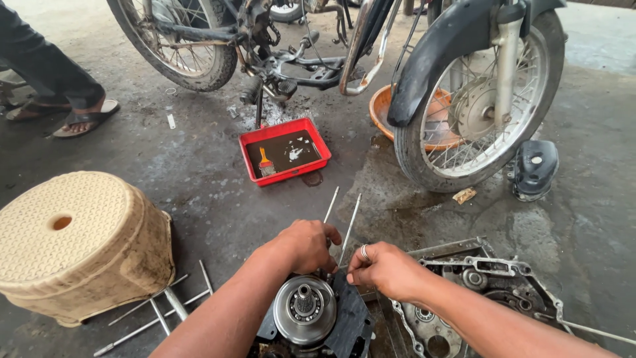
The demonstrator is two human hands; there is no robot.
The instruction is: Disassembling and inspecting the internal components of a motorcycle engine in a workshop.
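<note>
Engine block (311,318) with its round clutch hub sits on the floor just under both hands. Left hand (306,245) curls shut over its far edge; right hand (384,268) pinches something small beside it, probably fitting a part. Beyond the fingers lie long studs (350,225), then a red tray (285,151).

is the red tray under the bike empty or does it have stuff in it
Not empty: the red tray holds dark liquid, with a small brush lying in it.

No packages, labels, signs or screens visible
</note>
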